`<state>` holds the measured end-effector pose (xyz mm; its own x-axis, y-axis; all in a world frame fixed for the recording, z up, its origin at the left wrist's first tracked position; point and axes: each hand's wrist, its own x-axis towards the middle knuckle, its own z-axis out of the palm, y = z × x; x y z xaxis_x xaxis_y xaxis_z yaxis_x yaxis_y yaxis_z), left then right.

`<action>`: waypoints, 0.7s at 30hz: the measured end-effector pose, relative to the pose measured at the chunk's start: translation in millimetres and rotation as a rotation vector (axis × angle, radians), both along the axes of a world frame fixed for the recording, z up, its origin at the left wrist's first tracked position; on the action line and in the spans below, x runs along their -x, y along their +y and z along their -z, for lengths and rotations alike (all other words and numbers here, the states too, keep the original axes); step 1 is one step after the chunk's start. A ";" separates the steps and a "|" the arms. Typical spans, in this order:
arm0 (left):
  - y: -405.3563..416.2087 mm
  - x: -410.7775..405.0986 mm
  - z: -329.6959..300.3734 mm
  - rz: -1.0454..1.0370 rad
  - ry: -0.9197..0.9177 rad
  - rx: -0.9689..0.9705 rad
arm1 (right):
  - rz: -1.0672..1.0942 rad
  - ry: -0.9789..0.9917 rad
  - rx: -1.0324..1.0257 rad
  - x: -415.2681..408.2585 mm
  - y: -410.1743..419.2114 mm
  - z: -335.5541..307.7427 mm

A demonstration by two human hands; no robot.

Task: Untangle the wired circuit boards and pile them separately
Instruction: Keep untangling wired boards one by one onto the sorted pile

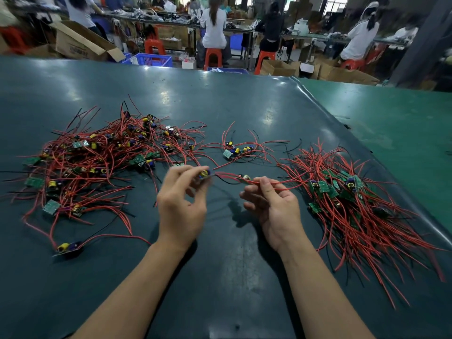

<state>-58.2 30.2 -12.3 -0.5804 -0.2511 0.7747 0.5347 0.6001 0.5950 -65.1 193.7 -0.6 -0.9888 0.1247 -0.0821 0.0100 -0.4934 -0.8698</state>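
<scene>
Left hand (182, 204) is pinching a small circuit board (205, 174) above the table (220, 277); right hand (271, 204) is pinching its red lead (276, 185). Boards are appearing light and rigid, leads limp and snag-prone; gripping board edges looks safest.

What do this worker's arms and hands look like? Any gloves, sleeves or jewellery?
Both forearms are bare as far as the picture shows, with no sleeves in view. The left hand and right hand wear no gloves, and no rings, watch or bracelets show.
</scene>
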 end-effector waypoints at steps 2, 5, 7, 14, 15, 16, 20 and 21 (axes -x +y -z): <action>-11.3 4.3 -3.5 -0.191 -0.028 -0.169 | 0.101 0.007 -0.008 2.3 3.5 -0.4; -33.0 15.1 -7.0 -0.331 -0.137 -0.818 | 0.168 0.012 0.072 4.1 8.9 -1.4; -42.3 22.1 -6.3 -0.244 -0.178 -1.135 | 0.106 0.010 0.150 4.0 8.6 -2.0; -22.7 13.6 -4.8 -0.100 -0.382 -1.001 | -0.057 -0.001 0.337 -1.1 8.2 -9.2; -23.0 12.0 -5.6 -0.120 -0.366 -0.930 | -0.067 0.003 0.341 -1.3 8.5 -9.4; -24.3 9.5 -7.1 -0.162 -0.363 -0.840 | -0.080 0.009 0.335 -1.5 8.3 -9.2; -24.1 5.3 4.5 -0.431 -0.557 -0.171 | -0.130 0.031 0.313 -2.1 5.8 -7.5; -19.5 4.0 6.0 -0.473 -0.667 -0.060 | -0.137 0.029 0.314 -2.5 5.5 -7.2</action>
<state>-62.2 10.7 -18.2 -0.7365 -0.6149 0.2819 -0.2445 0.6305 0.7366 -62.6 199.3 6.6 -0.9971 -0.0364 -0.0667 0.0720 -0.7325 -0.6769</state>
